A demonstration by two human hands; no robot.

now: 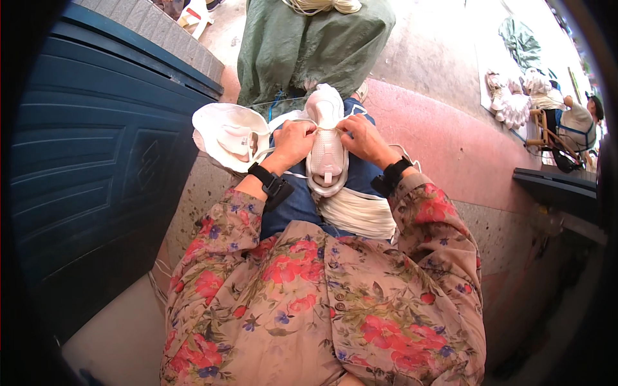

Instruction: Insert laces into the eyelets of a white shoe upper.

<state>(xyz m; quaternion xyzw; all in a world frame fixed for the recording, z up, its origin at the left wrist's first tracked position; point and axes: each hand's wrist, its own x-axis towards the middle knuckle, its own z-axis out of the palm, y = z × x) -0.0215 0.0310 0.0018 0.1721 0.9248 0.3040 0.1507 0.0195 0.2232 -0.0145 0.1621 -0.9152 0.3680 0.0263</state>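
A white shoe upper (323,106) lies lengthwise over my lap, toe end pointing away, its mesh tongue (327,151) facing up. At its left edge my left hand (294,140) is closed in a pinch on a pale shoelace. Across from it, my right hand (365,138) pinches the lace on the right side, fingers bent. The lace runs across the upper between both hands; its exact path through the eyelets is too small to tell. Just left of my left hand rests another white shoe upper (222,128), spread open, a small label inside.
A bundle of cream laces (360,215) lies on my lap. Ahead stands a green sack (315,51) with more laces (322,5) on top. A dark blue door (96,154) is close on the left. At far right, a person (579,125) sits near piled white shoe pieces (513,106).
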